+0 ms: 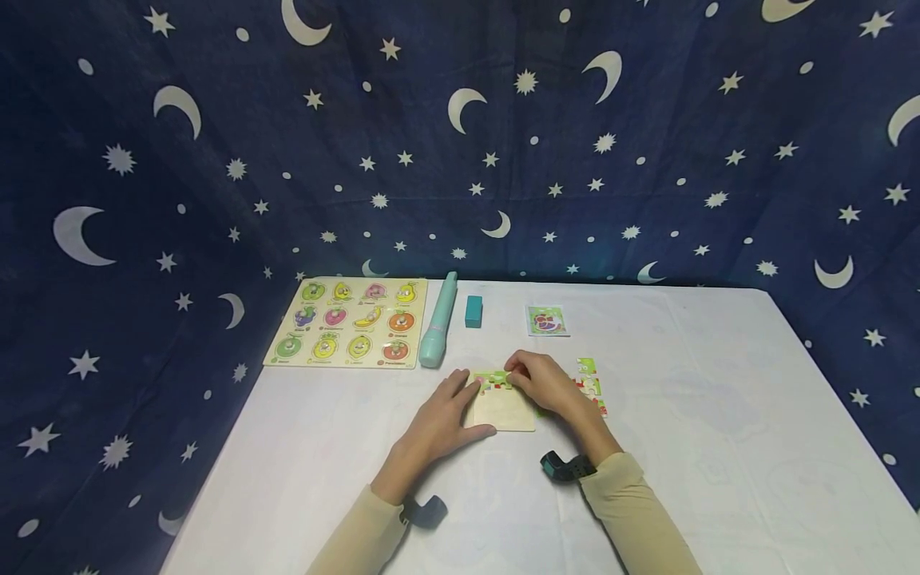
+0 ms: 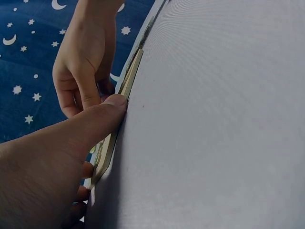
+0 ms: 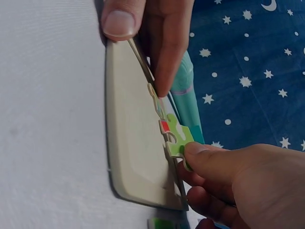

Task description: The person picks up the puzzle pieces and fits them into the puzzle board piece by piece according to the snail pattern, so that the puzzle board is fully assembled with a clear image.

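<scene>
My left hand (image 1: 440, 419) holds a pale wooden puzzle board (image 1: 505, 414) at its left side, thumb against the near edge and fingers over the far left. Green puzzle pieces lie in a row along the far part of the board. Between thumb and fingers, my right hand (image 1: 545, 383) pinches a green puzzle piece (image 3: 177, 150) with a red patch, at the board's far right part. Whether this piece is fully seated cannot be told. Loose puzzle pieces (image 1: 589, 386) lie right of the board, partly hidden by the right hand and wrist.
A fruit picture board (image 1: 345, 323) lies at the back left. Beside it are a teal pen-shaped device (image 1: 438, 319) and a small teal block (image 1: 473, 311). A snail picture card (image 1: 548, 321) lies behind my right hand. A starry dark blue cloth (image 1: 460, 160) hangs behind the white table.
</scene>
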A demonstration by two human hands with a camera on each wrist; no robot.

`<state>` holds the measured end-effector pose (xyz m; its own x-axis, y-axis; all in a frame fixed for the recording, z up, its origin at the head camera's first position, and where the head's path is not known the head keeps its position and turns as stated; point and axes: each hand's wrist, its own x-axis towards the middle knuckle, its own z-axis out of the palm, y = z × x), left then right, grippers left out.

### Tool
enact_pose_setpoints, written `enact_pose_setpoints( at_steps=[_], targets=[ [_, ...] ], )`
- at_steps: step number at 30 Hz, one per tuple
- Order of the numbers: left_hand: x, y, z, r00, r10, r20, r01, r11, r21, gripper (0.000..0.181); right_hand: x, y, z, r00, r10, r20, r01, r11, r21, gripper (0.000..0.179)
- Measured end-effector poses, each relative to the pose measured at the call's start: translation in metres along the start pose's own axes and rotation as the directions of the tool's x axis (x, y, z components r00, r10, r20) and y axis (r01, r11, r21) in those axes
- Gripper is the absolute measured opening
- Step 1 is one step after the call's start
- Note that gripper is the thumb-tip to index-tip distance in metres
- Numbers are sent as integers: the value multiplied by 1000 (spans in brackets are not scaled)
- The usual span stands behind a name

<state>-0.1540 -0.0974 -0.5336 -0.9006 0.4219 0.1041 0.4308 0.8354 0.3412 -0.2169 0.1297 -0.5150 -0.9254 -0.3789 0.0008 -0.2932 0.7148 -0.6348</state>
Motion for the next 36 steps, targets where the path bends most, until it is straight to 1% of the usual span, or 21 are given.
enact_pose_setpoints(
  at_steps=[7, 12, 19, 25, 28, 32, 36],
  targets=[
    [0, 0, 0, 1000, -6, 12, 6, 1000, -12, 85, 2, -2, 6, 1000, -7, -7, 7, 1000, -25, 13],
    [0, 0, -1, 1000, 2, 9, -2, 1000, -11, 85, 1, -2, 8, 1000, -13, -21, 12, 999, -39, 14],
    [1, 0, -1, 1000, 2, 6, -1, 1000, -16, 85, -1, -4, 7, 999, -30, -19, 29, 998, -48, 23],
    [1, 0, 0, 1000, 5, -1, -5, 1000, -13, 85, -2, -6, 7, 999, -33, -5, 32, 998, -57, 22],
    [1, 0, 1, 1000, -4, 10, 4, 1000, -28, 85, -2, -5, 8, 999, -37, -5, 37, 997, -61, 21],
    [1, 1, 1, 1000, -3, 10, 3, 999, -44, 86, -2, -5, 9, 999, -42, -10, 42, 997, -64, 22],
    [2, 2, 1, 1000, 8, 3, -8, 1000, -26, 86, -2, -6, 10, 999, -37, -12, 36, 997, -62, 22]
  ],
)
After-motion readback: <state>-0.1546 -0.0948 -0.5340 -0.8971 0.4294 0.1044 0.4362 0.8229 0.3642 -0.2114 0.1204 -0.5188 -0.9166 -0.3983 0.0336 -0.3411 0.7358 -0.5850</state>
